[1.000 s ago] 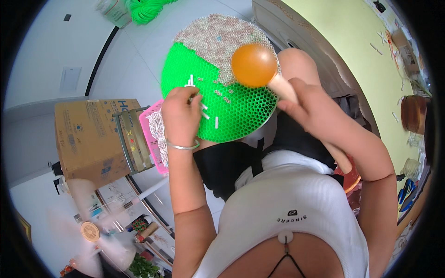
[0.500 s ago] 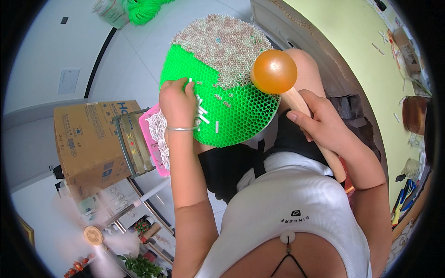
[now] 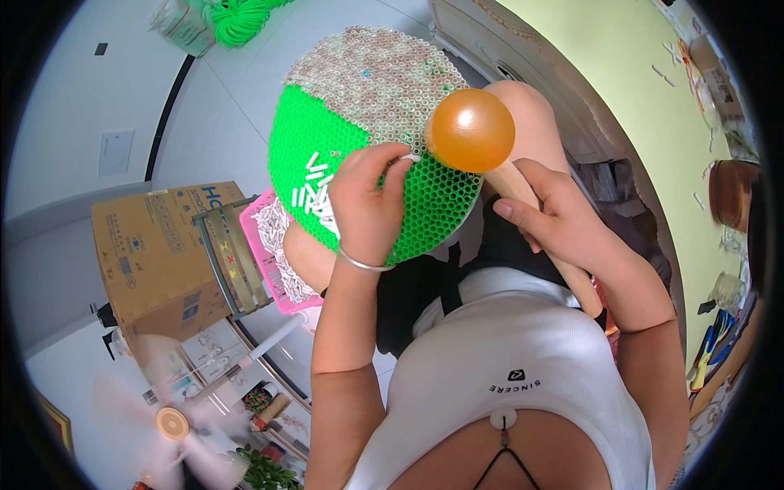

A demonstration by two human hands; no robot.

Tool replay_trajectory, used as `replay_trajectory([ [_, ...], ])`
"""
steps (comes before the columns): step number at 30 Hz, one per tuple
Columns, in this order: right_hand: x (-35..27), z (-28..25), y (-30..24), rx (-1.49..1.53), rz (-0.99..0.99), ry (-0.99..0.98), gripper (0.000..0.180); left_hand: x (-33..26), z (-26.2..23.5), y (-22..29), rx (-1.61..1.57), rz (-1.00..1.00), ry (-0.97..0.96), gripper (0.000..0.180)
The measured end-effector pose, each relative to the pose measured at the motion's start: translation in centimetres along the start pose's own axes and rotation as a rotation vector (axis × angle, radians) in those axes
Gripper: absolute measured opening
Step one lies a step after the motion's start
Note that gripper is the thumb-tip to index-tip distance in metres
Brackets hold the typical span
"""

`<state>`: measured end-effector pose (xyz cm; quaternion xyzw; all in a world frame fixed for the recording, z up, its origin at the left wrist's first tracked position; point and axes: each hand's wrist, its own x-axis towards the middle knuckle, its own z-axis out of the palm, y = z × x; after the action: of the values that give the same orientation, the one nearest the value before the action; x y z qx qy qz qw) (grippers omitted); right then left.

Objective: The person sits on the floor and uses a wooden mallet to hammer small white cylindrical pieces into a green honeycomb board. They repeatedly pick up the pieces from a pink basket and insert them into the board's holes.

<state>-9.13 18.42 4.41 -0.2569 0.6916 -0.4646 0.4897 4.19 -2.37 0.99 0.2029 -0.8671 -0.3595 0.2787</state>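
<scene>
A round green honeycomb disc (image 3: 306, 122) rests in front of me over my legs. Small pale tubes (image 3: 359, 73) stand packed in the cells of its far part. My left hand (image 3: 369, 200) is over the disc, thumb and fingers pinching a small white tube (image 3: 412, 157) beside the edge of the packed area. Loose white tubes (image 3: 314, 196) lie on the green cells left of that hand. My right hand (image 3: 549, 206) is closed around the wooden handle of a mallet (image 3: 471, 131), whose round orange head hangs over the disc's right edge, close to my left fingertips.
A pink basket (image 3: 254, 237) full of white tubes stands left of my leg, beside a small metal-framed stool (image 3: 231, 261) and a cardboard box (image 3: 151, 253). A fan (image 3: 171, 425) spins at the lower left. Green cord (image 3: 238, 20) lies at the far left; a cabinet (image 3: 523, 73) borders the right.
My left hand has moved right across the disc, toward the packed tubes and the mallet head, uncovering loose tubes behind it. My right hand still holds the mallet.
</scene>
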Motion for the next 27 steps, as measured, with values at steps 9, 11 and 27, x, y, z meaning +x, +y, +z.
replay_trajectory([
  [9, 0.1, -0.1, 0.4, 0.048, -0.013, -0.011, 0.033, 1.1, 1.8, -0.9, 0.335, 0.348, -0.130, 0.010],
  [11, 0.2, 0.0, 0.6, 0.037, -0.022, -0.008, 0.032, 1.3, 1.9, -0.9, 0.387, 0.379, -0.155, 0.008],
  [27, 1.1, 1.8, -2.5, -0.465, -0.245, 0.036, 0.034, 1.8, -7.5, -8.3, 0.749, -0.191, 0.008, 0.017],
])
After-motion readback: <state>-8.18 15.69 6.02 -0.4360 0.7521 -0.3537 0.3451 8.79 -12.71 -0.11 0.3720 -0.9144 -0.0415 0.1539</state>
